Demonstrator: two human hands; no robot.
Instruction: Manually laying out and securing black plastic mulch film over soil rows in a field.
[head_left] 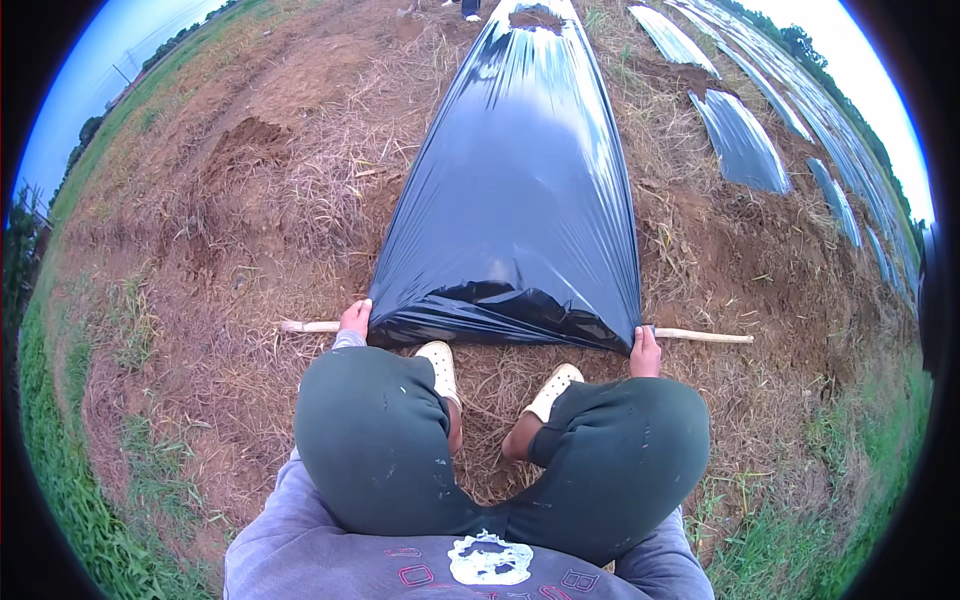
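Observation:
A long sheet of shiny black plastic film (510, 190) stretches away from me over the soil, its near end gathered round a wooden stick (705, 336). My left hand (355, 318) is closed on the film's near left corner, where the stick's left end pokes out beyond it. At the near right corner my right hand (645, 352) grips the film beside the stick, which juts out to the right. Between the hands the film's near edge is bunched and creased. The stick's middle is hidden under the film.
I squat with cream clogs (440, 368) just behind the film's edge. Dry straw and bare soil (240, 250) lie around. More film-covered strips (740, 140) run along the right. At the far end, soil (535, 17) sits on the film, and another person's feet (471, 10) show.

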